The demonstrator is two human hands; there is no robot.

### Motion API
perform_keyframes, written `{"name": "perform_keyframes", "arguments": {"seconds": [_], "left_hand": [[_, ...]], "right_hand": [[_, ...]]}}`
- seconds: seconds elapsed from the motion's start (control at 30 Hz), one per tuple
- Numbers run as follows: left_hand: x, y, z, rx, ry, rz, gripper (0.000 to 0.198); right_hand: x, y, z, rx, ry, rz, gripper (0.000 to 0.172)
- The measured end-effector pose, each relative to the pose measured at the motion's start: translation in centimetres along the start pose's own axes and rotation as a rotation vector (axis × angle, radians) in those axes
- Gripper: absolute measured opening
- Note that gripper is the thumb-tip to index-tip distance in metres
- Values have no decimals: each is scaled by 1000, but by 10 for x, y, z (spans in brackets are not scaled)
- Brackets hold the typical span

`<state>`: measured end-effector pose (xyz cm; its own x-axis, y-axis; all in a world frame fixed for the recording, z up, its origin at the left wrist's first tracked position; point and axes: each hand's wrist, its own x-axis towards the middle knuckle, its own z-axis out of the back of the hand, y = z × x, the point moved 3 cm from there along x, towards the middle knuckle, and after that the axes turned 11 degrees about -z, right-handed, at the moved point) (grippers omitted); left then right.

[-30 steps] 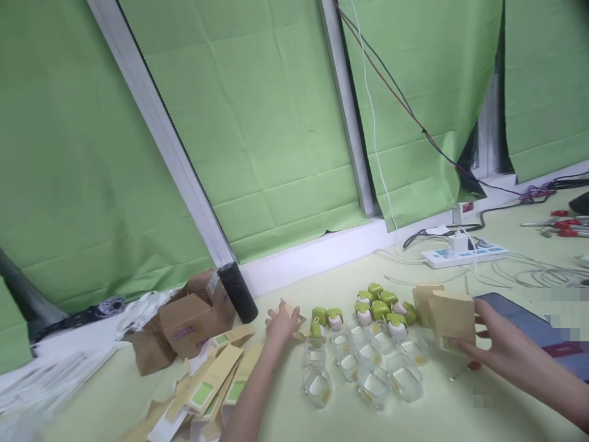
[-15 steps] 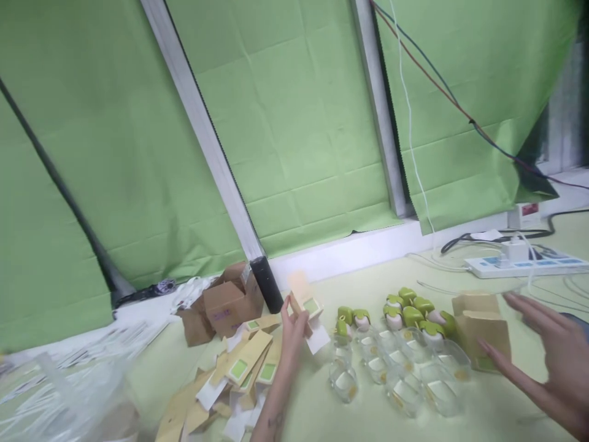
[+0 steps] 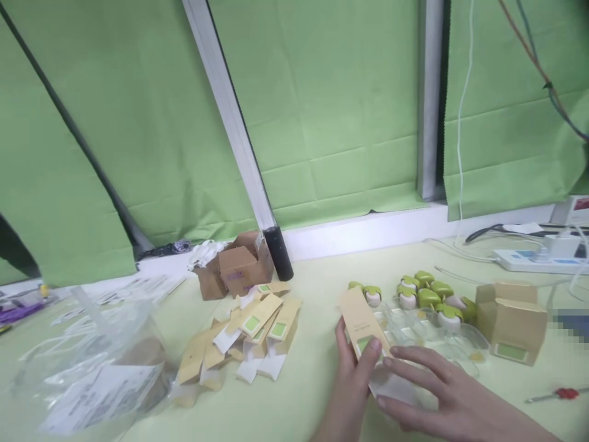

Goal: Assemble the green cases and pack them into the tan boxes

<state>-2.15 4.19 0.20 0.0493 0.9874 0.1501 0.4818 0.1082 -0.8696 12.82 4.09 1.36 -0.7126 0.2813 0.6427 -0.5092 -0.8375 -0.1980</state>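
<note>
My left hand (image 3: pixel 352 368) grips a small tan cardboard box (image 3: pixel 361 316) with a green window, its thumb pressed near that window. At the box's lower end, my right hand (image 3: pixel 432 387) has its fingertips against the side and the white flap (image 3: pixel 391 388). Behind my hands stand clear plastic cups (image 3: pixel 421 325), partly hidden by them. Several green-and-white capped pieces (image 3: pixel 427 298) are grouped just beyond the cups. An opened-out tan box (image 3: pixel 519 325) stands upright to the right of these.
Flattened tan boxes (image 3: pixel 257 319) lie in a pile at left. Beyond them are a brown carton (image 3: pixel 239 270) and a black cylinder (image 3: pixel 278 255). A clear plastic bag (image 3: pixel 101 362) fills the near left. A power strip (image 3: pixel 524 259) and a red-handled tool (image 3: pixel 564 393) lie at right.
My left hand has brought the box from beside the pile nearer to me and to the right. My right hand has come in from the right and now touches it. The view has shifted.
</note>
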Motion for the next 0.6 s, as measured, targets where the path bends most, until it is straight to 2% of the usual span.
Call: {"name": "perform_keyframes", "arguments": {"seconds": [0.07, 0.2, 0.3, 0.4, 0.47, 0.53, 0.6], "left_hand": [[-3, 11, 3, -4, 11, 54, 83], [-3, 23, 10, 39, -26, 126, 66], [-2, 23, 10, 37, 45, 118, 50], [-4, 21, 7, 37, 115, 151, 46], [-5, 19, 5, 56, 127, 164, 47], [-6, 16, 4, 85, 123, 151, 47], [-6, 15, 2, 103, 129, 150, 47]], "right_hand": [[-5, 3, -3, -3, 38, 32, 59], [-13, 1, -9, 49, 62, -50, 51], [-16, -7, -12, 194, 31, -211, 37], [-19, -13, -15, 307, 46, -439, 17], [-20, -12, -15, 309, -11, -472, 11], [-21, -10, -13, 285, -112, -443, 12], [-23, -8, -13, 281, -144, -437, 13]]}}
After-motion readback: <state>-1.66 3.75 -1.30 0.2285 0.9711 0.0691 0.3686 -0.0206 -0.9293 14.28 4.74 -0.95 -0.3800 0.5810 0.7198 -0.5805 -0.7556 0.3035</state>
